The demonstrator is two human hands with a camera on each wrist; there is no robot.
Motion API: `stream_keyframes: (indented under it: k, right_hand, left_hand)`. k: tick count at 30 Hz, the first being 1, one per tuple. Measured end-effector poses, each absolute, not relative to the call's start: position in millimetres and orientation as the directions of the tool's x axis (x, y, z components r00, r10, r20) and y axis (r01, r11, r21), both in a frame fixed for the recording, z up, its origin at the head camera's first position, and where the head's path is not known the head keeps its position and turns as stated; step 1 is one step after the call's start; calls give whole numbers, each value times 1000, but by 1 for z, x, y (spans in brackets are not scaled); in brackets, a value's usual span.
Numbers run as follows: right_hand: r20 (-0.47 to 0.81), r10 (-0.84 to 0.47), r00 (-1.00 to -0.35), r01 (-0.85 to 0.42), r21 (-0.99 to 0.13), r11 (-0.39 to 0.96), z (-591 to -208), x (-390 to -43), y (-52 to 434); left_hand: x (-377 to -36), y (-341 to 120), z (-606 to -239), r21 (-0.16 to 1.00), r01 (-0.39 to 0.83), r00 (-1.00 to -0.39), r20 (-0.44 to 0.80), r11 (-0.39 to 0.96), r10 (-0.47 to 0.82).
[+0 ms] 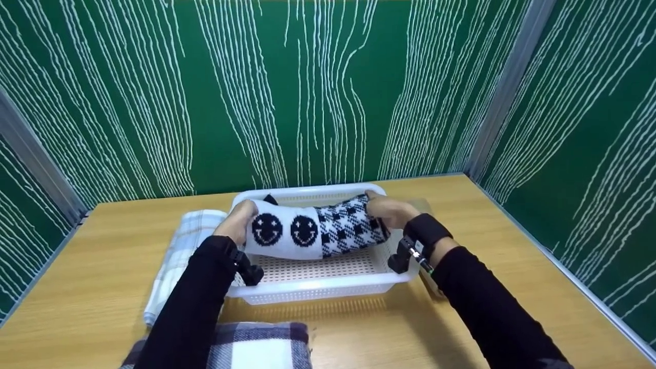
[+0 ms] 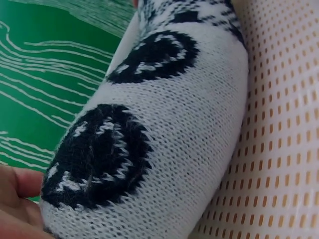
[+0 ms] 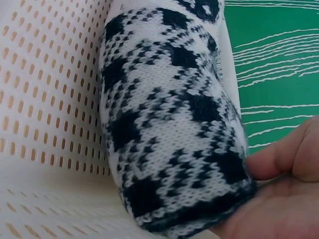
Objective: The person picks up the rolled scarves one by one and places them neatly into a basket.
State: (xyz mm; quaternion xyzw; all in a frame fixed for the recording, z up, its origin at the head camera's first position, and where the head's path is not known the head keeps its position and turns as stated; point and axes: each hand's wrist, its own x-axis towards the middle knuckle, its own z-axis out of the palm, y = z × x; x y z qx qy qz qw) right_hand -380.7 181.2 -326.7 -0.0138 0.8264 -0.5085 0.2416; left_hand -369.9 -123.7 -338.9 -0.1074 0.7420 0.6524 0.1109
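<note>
At the centre of the head view, both hands hold a rolled knitted scarf by its two ends, just above the floor of a white perforated basket. The left hand grips the white end that bears two black smiley faces; in the left wrist view its fingers show at the lower left edge, pressed against the knit. The right hand grips the black-and-white checked end; in the right wrist view its fingers curl round that end at the lower right of the frame. The basket stands on a wooden table. A pale plaid cloth lies folded just left of the basket, touching its side, and a dark plaid cloth lies at the bottom edge of the frame. Green walls with white wavy lines fill the upper part.
</note>
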Motion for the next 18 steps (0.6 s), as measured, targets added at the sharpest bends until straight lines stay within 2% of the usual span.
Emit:
stream_keyframes:
  k: [4, 9, 11, 14, 18]
  right_hand:
    - [-374, -292, -880, 187, -839, 511, -325, -381, 182]
    - [-299, -250, -921, 89, -786, 612, -318, -374, 179]
    - [-262, -247, -933, 41, -759, 650, -312, -369, 177]
    - [-224, -267, -937, -25, -720, 693, -303, -360, 173]
    - [-181, -306, -935, -91, -710, 698, -284, -342, 169]
  left_hand:
    - [-364, -125, -341, 964, -233, -970, -240, 127, 37]
    - [-360, -118, -332, 898, -313, -938, -343, 310, 48]
    - [-360, -115, -327, 870, -311, -939, -344, 382, 18]
    - [-353, -114, -316, 886, -287, -947, -319, 364, 28]
    - [-334, -117, -292, 914, -196, -969, -237, 354, 75]
